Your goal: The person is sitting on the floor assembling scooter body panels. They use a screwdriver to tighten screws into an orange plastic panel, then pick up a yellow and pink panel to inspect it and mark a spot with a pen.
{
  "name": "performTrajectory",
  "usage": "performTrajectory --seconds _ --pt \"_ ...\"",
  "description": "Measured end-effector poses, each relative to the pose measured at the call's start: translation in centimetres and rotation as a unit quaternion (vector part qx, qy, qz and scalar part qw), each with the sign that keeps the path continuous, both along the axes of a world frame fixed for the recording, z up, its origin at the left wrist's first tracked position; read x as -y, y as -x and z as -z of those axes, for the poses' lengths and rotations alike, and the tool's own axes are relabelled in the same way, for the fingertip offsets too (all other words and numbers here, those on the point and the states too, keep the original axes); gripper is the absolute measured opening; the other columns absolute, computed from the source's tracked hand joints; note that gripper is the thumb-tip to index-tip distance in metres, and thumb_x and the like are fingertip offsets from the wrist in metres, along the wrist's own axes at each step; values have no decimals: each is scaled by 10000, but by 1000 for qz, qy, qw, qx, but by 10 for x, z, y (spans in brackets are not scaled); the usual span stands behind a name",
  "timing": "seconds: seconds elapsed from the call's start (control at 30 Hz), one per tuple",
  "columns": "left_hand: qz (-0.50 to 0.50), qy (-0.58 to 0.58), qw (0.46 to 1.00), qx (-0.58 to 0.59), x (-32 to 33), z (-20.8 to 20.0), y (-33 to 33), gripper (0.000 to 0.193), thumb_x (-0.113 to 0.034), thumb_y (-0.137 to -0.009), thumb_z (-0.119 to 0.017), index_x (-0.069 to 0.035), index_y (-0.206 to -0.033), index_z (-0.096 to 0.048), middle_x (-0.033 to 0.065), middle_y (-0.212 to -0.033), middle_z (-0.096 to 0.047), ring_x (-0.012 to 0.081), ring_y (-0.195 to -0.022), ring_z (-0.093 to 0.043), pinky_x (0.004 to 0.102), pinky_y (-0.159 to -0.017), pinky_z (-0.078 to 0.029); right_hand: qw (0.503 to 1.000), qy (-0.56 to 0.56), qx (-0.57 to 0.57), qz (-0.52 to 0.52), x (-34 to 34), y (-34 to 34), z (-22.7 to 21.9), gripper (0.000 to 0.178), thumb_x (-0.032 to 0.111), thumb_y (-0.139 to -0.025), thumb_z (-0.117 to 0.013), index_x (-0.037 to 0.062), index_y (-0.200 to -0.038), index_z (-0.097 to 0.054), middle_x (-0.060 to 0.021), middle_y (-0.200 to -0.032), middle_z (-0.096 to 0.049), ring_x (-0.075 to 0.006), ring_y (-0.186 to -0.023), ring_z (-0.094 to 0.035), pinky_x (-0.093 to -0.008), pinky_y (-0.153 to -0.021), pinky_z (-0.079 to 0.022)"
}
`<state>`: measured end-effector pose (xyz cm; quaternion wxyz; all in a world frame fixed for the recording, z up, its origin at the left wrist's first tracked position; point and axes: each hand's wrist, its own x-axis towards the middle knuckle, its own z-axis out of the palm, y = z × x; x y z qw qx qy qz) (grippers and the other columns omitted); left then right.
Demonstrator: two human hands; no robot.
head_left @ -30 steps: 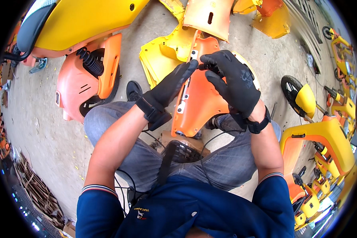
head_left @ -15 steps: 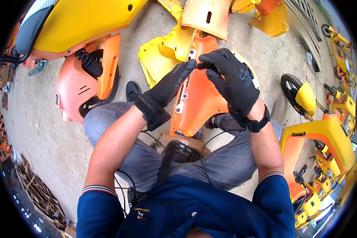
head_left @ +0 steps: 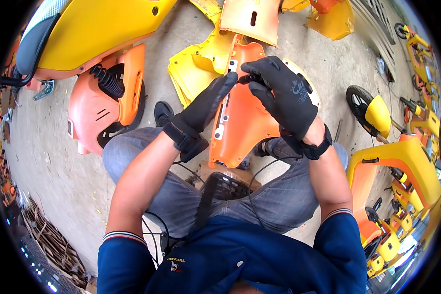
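Left fingers (head_left: 225, 85) extended, released, along panel (head_left: 250, 125) edge. Right fingers (head_left: 260, 68) curled; grasp cannot be determined. Floor (head_left: 332, 61) extends rightward.

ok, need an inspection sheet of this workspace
surface: grey concrete floor, marked in places
workpiece: orange body panel, white fittings along its left edge
clutter: yellow panels beyond it; stick pile lower left
hands: left hand black-gloved, flat at the panel's left edge; right hand black-gloved, fingers curled over the panel, grip unclear
cables: black cable looping over the jeans
surroundings: yellow-orange scooters right; black coil spring left
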<state>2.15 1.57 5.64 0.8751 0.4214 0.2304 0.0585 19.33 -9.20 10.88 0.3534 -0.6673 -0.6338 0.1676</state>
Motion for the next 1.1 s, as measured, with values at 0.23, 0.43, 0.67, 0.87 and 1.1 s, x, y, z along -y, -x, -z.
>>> performTrajectory --seconds 0.23,0.43,0.67,0.87,1.1 --pt "15 0 1000 -7 0 -9 -2 495 -268 -1078 -407 -19 -1499 -337 80 -1481 -431 140 -1332 -444 291 -1133 -351 997 53 49 26 4 -4 2 271 74 -872 -683 45 -1130 -603 -113 -936 -637 -294 -819 -652 -373 -704 -513" --pt "-4 78 996 32 -2 18 -1 495 -366 -1064 -430 -35 -1432 -426 70 -1358 -551 121 -1181 -571 283 -1040 -453 999 29 -6 17 1 3 3 285 58 -865 -676 54 -1138 -598 -120 -942 -625 -327 -845 -648 -398 -706 -516" --pt "-28 -62 997 34 6 13 0 485 -356 -1063 -437 -44 -1434 -426 76 -1352 -554 122 -1181 -569 281 -1034 -455 1000 20 18 -16 3 -4 4 303 54 -854 -687 62 -1144 -600 -124 -943 -622 -324 -860 -655 -395 -706 -517" --pt "-3 96 995 18 -2 16 -2 461 -369 -1055 -453 -60 -1397 -465 69 -1266 -599 127 -1107 -601 281 -981 -489 985 160 1 65 0 9 -3 333 58 -828 -719 53 -1137 -597 -142 -946 -617 -327 -815 -660 -409 -708 -520" --pt "-28 99 994 46 0 27 -7 478 -370 -1057 -448 -45 -1408 -450 71 -1306 -582 132 -1131 -590 296 -1013 -473 999 -18 12 -37 0 -4 5 311 57 -847 -702 53 -1140 -598 -143 -954 -620 -326 -850 -656 -406 -731 -519"
